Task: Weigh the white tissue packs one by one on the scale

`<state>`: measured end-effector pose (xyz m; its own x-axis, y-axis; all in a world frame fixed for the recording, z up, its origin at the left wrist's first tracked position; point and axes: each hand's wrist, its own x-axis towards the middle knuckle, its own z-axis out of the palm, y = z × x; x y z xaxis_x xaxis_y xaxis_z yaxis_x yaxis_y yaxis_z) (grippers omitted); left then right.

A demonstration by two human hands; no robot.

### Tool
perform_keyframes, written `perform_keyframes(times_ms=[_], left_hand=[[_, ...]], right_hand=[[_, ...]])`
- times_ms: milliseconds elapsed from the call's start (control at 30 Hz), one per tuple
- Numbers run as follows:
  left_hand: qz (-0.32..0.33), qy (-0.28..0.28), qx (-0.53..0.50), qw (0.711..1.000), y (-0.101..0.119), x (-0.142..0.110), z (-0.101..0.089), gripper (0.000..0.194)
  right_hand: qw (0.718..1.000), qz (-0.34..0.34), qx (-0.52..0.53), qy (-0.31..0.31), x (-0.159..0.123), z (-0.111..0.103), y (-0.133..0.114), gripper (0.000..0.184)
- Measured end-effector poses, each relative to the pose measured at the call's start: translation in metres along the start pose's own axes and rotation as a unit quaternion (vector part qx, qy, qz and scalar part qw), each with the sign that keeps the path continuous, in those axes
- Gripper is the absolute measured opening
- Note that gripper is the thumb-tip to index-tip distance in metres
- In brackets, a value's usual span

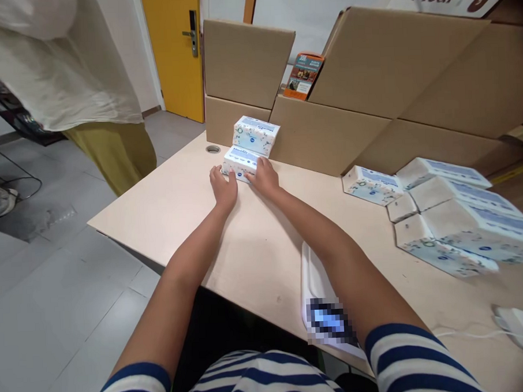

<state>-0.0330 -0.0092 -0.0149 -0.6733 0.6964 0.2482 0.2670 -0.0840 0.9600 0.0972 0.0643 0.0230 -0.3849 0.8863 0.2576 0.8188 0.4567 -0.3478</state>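
A white tissue pack (pixel 239 156) with blue print and a floral pattern lies near the far left of the table. My left hand (pixel 225 187) grips its left end, with the thumb on the near face. On the right end, my right hand (pixel 265 177) has its fingers over the top edge and its thumb at the front. Directly behind it is a second tissue pack (pixel 254 137), close against the cardboard; whether anything lies under that one is hidden.
Several more tissue packs (pixel 444 208) are grouped and stacked on the right. A white device with a lit display (pixel 330 320) lies under my right forearm. Cardboard boxes (pixel 349 128) line the table's back, with an orange box (pixel 303 75) among them. A person (pixel 78 71) stands at left.
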Motion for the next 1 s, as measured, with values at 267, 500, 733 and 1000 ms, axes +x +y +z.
perform_keyframes(times_ms=[267, 500, 733, 1000], left_hand=[[0.032, 0.04, 0.022, 0.998, 0.0, 0.011, 0.001, 0.039], [0.039, 0.032, 0.041, 0.998, -0.001, 0.021, 0.003, 0.04], [0.028, -0.033, 0.071, 0.997, -0.001, 0.024, 0.002, 0.055], [0.023, -0.1, 0.091, 0.991, -0.006, 0.025, -0.006, 0.083]], right_hand=[[0.998, 0.029, 0.06, -0.016, 0.008, -0.002, -0.006, 0.08], [0.992, 0.073, 0.085, -0.054, 0.003, -0.022, 0.023, 0.128], [0.987, -0.055, -0.109, -0.107, -0.065, -0.124, 0.178, 0.059], [0.946, 0.248, -0.203, -0.054, -0.044, -0.167, 0.273, 0.076]])
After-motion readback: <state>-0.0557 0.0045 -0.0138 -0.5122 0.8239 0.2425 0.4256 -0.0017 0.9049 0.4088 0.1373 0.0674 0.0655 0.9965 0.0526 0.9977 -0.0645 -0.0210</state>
